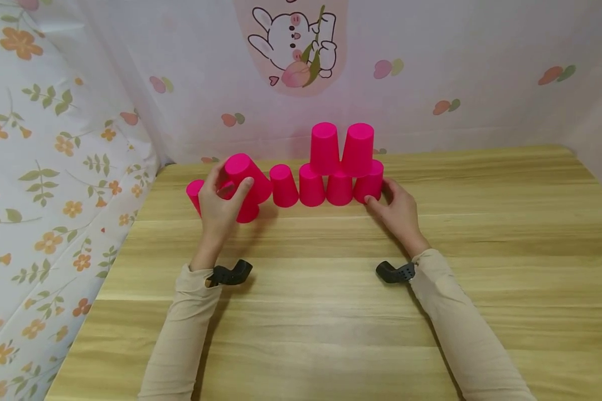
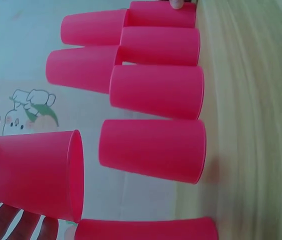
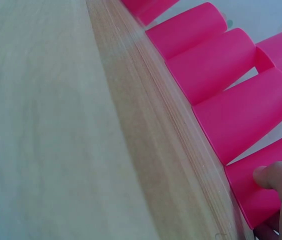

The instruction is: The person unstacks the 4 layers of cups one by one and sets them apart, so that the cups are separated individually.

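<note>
At eleven o'clock on the desk (image 1: 326, 328), the left hand (image 1: 218, 207) curls its fingers round a tilted pink cup (image 1: 257, 178), partly hiding lower cups (image 1: 248, 214); at one, the right hand (image 1: 400, 211) grips the end cup (image 1: 373, 181) of a four-cup row (image 1: 312, 187) topped by two upper cups (image 1: 324, 151). Printed cloth (image 1: 461, 55) hangs at twelve.

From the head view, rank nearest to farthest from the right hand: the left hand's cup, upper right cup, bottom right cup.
1. Bottom right cup: held by right hand.
2. Upper right cup: just above.
3. Cup in left hand: far left.
</note>
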`<state>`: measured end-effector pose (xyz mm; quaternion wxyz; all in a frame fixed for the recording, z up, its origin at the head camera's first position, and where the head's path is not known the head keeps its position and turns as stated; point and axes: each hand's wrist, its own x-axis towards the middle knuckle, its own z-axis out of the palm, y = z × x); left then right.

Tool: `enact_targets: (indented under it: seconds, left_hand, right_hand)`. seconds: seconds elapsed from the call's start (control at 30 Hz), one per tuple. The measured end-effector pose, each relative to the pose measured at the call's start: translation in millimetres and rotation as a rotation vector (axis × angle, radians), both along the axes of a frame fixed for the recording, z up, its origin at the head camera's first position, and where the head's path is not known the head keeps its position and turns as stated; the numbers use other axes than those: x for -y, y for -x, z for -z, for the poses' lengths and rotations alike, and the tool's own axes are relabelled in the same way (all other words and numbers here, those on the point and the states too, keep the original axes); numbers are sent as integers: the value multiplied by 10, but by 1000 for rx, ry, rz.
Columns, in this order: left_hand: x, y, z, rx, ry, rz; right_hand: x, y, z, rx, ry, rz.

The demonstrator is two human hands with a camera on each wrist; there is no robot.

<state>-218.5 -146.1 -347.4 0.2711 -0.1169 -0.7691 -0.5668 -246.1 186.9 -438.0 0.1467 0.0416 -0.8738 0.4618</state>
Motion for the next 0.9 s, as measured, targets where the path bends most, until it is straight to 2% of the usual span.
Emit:
enact_targets:
  seconds: [0.1,0.23,0.53,0.9]
  left_hand:
    - [-24,-86,-132,8,11,-15]
    - [27,-101,-161,8,10,-38]
    - [234,-91,-178,-6,-1,-83]
    - [323,-35,-97,14,-10,-123]
  right_hand:
    - [-8,3,-1,-5,-4,6]
    - [-12,9,12,-7,-4,3]
    - [-11,28,20,-13,-10,8]
    - [-21,39,25,-9,-16,6]
